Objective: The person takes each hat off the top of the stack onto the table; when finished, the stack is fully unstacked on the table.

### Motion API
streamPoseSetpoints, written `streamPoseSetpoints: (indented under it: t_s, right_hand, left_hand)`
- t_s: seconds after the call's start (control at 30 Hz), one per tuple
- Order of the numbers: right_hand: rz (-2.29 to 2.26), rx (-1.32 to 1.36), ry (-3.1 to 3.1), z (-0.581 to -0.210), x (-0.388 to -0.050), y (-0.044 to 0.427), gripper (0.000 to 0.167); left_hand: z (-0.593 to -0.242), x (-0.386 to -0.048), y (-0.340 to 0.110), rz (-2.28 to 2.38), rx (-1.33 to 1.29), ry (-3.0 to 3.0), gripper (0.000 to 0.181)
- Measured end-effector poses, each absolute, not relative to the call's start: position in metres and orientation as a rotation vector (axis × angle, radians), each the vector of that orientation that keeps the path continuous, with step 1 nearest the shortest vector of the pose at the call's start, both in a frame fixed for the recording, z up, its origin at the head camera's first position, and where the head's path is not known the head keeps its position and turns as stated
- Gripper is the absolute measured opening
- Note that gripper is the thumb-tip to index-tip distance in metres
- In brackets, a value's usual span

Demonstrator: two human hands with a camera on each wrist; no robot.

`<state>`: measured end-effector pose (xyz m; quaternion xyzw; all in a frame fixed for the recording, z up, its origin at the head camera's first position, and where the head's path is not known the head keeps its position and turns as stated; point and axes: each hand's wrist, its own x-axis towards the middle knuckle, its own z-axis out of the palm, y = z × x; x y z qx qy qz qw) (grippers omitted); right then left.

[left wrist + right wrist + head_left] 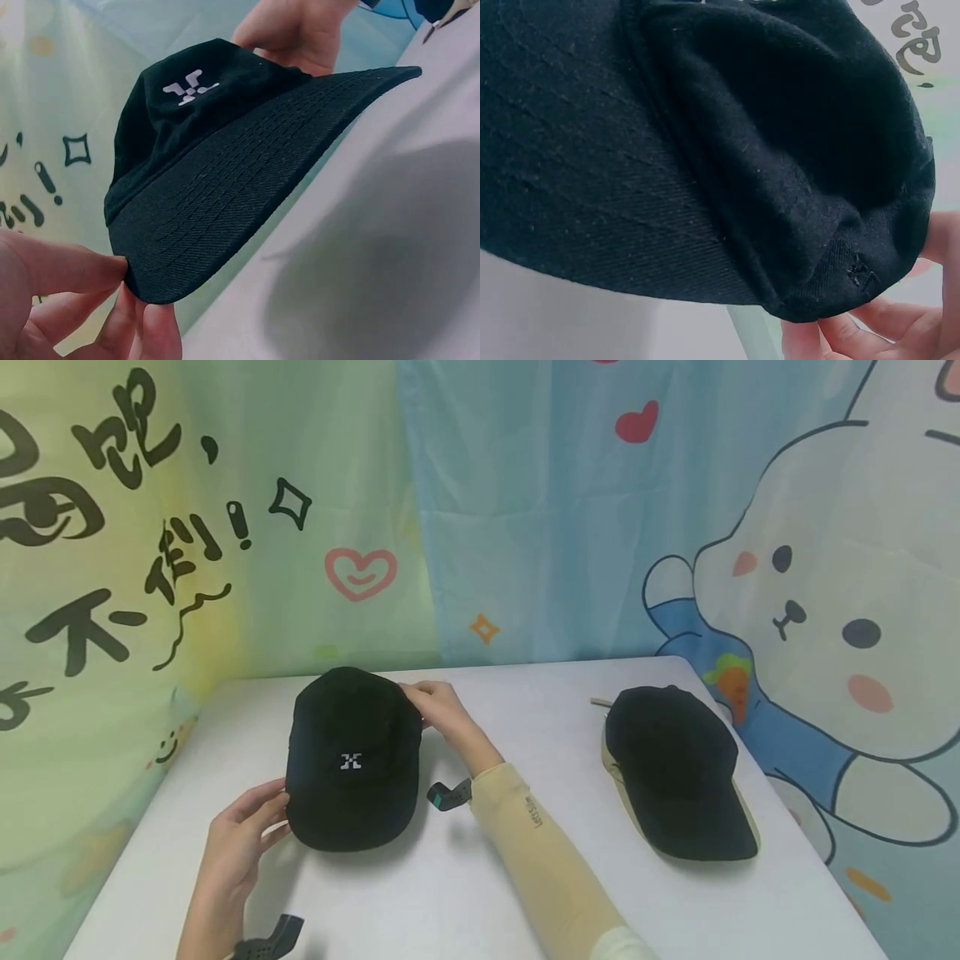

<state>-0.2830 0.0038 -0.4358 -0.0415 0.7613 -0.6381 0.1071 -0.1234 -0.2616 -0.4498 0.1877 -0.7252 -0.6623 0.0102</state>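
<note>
A black baseball cap [352,718] with a small white emblem [351,762] on its front is held just above the table, brim toward me. My left hand [242,835] pinches the left corner of the brim [232,202], thumb on top and fingers beneath, as the left wrist view shows. At the back right of the crown, my right hand [444,710] grips the cap's lower edge. Part of that hand's fingers are hidden behind the cap in the head view. In the right wrist view, the fingers [855,337] lie under the crown's edge [840,300].
A second cap [671,760], black with beige edging, lies on the right side of the white table [517,860], its strap poking out at the back. Behind the table hangs a printed curtain [517,527] with a cartoon rabbit. Each wrist wears a dark camera mount [450,795].
</note>
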Motion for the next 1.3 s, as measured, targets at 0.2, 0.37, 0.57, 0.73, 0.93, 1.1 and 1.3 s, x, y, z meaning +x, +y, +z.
streamPoseSetpoints:
  t_s: [0.2,0.37,0.57,0.73,0.93,1.1,1.3]
  right_hand:
    - [-1.880,-0.107,2.190,-0.445,-0.284,0.000,0.046]
    - [-1.908,-0.092,2.128,-0.450,-0.283,-0.002,0.046]
    - [-1.958,-0.121,2.023,-0.456,-0.284,-0.003,0.042]
    - [-1.954,-0.105,1.989,-0.464,-0.285,-0.006,0.038]
    - [-1.950,-0.057,1.957,-0.473,-0.286,-0.009,0.036]
    - [-1.946,-0.048,1.920,-0.478,-0.285,-0.012,0.035]
    - [-1.944,-0.056,1.907,-0.482,-0.284,-0.014,0.035]
  left_hand:
    - [-0.455,-0.122,-0.268,-2.070,0.621,-2.266,0.036]
    - [-0.459,-0.122,-0.271,-2.053,0.663,-2.282,0.040]
    - [-0.465,-0.121,-0.275,-2.060,0.708,-2.280,0.039]
    - [-0.470,-0.120,-0.279,-2.073,0.722,-2.278,0.038]
    - [-0.474,-0.118,-0.283,-2.081,0.716,-2.307,0.037]
    - [-0.477,-0.116,-0.287,-2.077,0.705,-2.324,0.035]
    - [-0.483,-0.116,-0.291,-2.054,0.693,-2.341,0.035]
